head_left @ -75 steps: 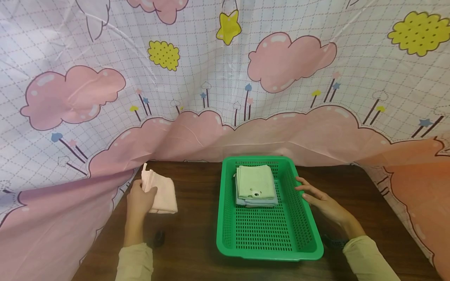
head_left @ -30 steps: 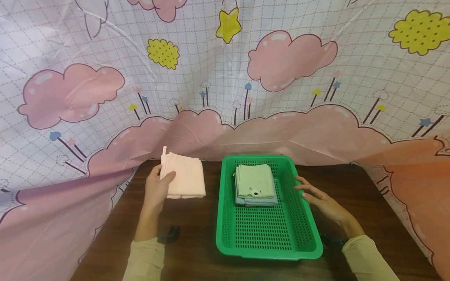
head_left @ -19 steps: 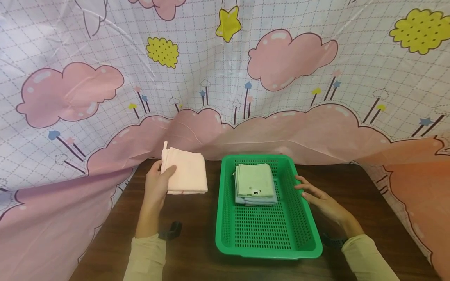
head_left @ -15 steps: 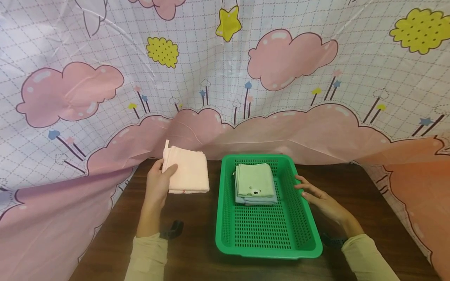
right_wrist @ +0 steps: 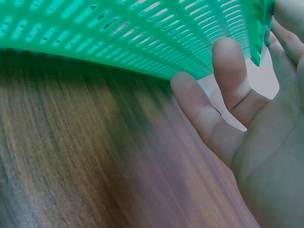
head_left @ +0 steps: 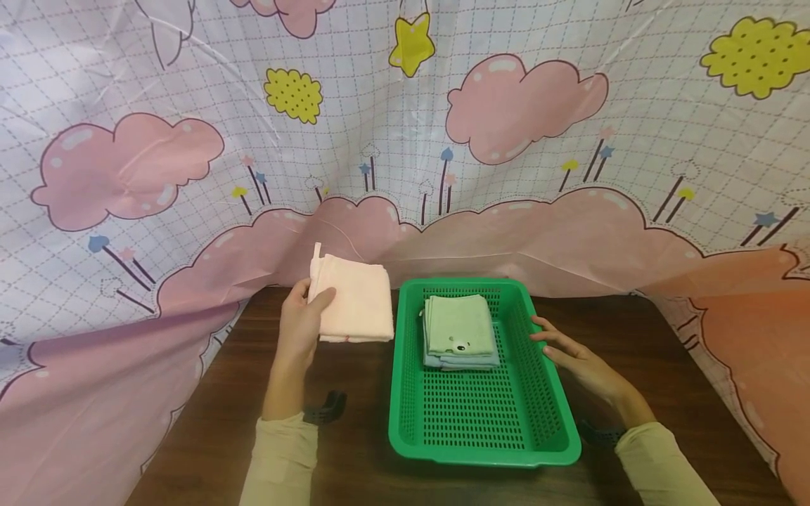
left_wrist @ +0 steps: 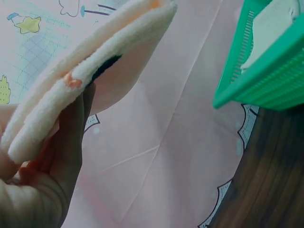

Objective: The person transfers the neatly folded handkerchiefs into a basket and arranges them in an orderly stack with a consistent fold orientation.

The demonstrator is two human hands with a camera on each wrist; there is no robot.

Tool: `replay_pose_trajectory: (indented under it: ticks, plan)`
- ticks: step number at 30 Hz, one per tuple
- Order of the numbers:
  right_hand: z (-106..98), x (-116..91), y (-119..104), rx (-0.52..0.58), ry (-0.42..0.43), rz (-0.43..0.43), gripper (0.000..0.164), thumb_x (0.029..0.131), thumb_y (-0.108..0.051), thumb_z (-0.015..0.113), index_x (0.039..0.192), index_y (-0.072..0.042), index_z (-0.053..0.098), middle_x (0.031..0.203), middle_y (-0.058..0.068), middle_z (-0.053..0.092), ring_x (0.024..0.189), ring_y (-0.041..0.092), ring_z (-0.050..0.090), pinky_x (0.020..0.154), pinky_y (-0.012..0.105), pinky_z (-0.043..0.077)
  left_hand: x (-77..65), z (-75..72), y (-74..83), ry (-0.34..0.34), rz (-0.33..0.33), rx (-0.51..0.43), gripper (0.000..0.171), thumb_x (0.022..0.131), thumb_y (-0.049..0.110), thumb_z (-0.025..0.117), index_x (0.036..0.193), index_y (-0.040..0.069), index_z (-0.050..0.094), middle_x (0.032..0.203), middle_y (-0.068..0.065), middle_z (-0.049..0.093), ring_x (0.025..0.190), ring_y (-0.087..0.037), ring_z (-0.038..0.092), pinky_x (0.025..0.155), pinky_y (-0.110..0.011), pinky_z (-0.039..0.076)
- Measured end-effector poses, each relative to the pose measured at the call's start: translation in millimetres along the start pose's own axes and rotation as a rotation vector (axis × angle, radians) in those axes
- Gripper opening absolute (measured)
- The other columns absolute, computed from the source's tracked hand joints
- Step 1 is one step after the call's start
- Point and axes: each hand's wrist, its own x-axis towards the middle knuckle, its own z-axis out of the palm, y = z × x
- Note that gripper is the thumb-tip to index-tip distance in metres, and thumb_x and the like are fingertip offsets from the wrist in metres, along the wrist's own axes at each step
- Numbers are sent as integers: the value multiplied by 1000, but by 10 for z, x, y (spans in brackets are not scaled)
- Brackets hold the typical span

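My left hand point(head_left: 302, 320) pinches a folded pale-pink washcloth point(head_left: 356, 299) by its left side, thumb on top. It is held up in the air, just left of the green plastic basket point(head_left: 405, 436). The left wrist view shows the washcloth's folded edge point(left_wrist: 45, 111) with a small orange and a dark patch. Inside the basket, toward the back, lies a folded light-green washcloth point(head_left: 460, 323) with a bear face, on top of a light-blue one point(head_left: 468, 362). My right hand point(head_left: 588, 369) touches the basket's right rim with loosely extended fingers; two of them point(right_wrist: 230, 66) lie along its outer wall.
The basket stands on a dark brown wooden table point(head_left: 354, 457). Behind and at both sides hangs a curtain point(head_left: 354, 161) printed with clouds and stars. A dark strap point(head_left: 325, 407) sits at the left wrist, another point(head_left: 601, 434) at the right.
My left hand has lifted the pale-pink washcloth and carried it rightward and upward, toward the basket. The right hand and the basket have stayed in place.
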Motion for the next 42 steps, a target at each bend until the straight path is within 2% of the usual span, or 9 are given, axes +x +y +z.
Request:
replay_pose_trajectory:
  ticks: [21, 26, 28, 30, 32, 33, 35, 39, 42]
  plan:
    - [-3, 14, 11, 10, 19, 11, 37, 112, -17, 38, 143, 3, 44, 175, 0, 0, 139, -25, 11, 108, 85, 11, -34, 379, 16, -60, 42, -88, 42, 102, 17, 60, 140, 5, 48, 123, -21, 63, 97, -22, 73, 83, -35, 63]
    - [6, 3, 1, -16, 17, 7, 41, 112, -16, 38, 149, 2, 41, 175, 1, -1, 138, -27, 12, 108, 83, 19, -18, 504, -27, -74, 43, -69, 41, 101, 19, 61, 138, 6, 50, 121, -21, 64, 97, -24, 73, 82, -35, 62]
    - [11, -1, -6, -38, 18, 1, 44, 112, -15, 39, 153, 0, 39, 175, 2, 0, 139, -27, 12, 111, 73, 29, -2, 550, -43, -78, 40, -59, 41, 101, 19, 62, 138, 6, 50, 121, -20, 64, 97, -24, 72, 83, -35, 62]
    - [14, -3, -10, -52, 23, -5, 46, 111, -14, 40, 155, -1, 37, 175, 2, 1, 141, -27, 11, 116, 53, 37, 13, 595, -56, -82, 38, -51, 42, 101, 19, 61, 139, 6, 50, 122, -18, 63, 98, -23, 71, 83, -34, 62]
    - [17, -4, -14, -61, 27, -4, 47, 111, -14, 41, 157, -3, 37, 175, 1, 3, 142, -26, 11, 112, 33, 39, 23, 638, -64, -87, 31, -51, 43, 101, 19, 61, 140, 6, 50, 122, -19, 63, 96, -22, 71, 82, -34, 62]
    - [18, -4, -16, -61, 28, -4, 47, 111, -14, 41, 157, -3, 37, 175, 1, 3, 142, -26, 11, 110, 31, 39, 27, 661, -67, -91, 27, -54, 43, 101, 19, 61, 140, 6, 50, 121, -19, 63, 95, -23, 72, 81, -34, 62]
    - [20, -6, -17, -57, 32, -3, 47, 111, -14, 41, 157, -3, 37, 175, 2, 4, 142, -26, 12, 113, 38, 40, 31, 707, -71, -101, 24, -59, 44, 101, 19, 61, 141, 5, 49, 123, -20, 63, 96, -23, 71, 82, -33, 62]
    - [25, -14, -18, -55, 37, -3, 47, 111, -14, 41, 156, -2, 37, 175, 3, 4, 140, -27, 13, 109, 73, 31, 48, 800, -82, -124, 20, -62, 47, 101, 17, 60, 143, 4, 47, 128, -19, 60, 102, -25, 69, 86, -34, 61]
    - [29, -19, -18, -46, 40, -4, 47, 111, -14, 41, 156, -2, 37, 175, 2, 3, 140, -28, 12, 108, 78, 27, 70, 858, -97, -134, 9, -45, 47, 100, 16, 59, 144, 3, 47, 131, -19, 58, 109, -26, 66, 89, -35, 59]
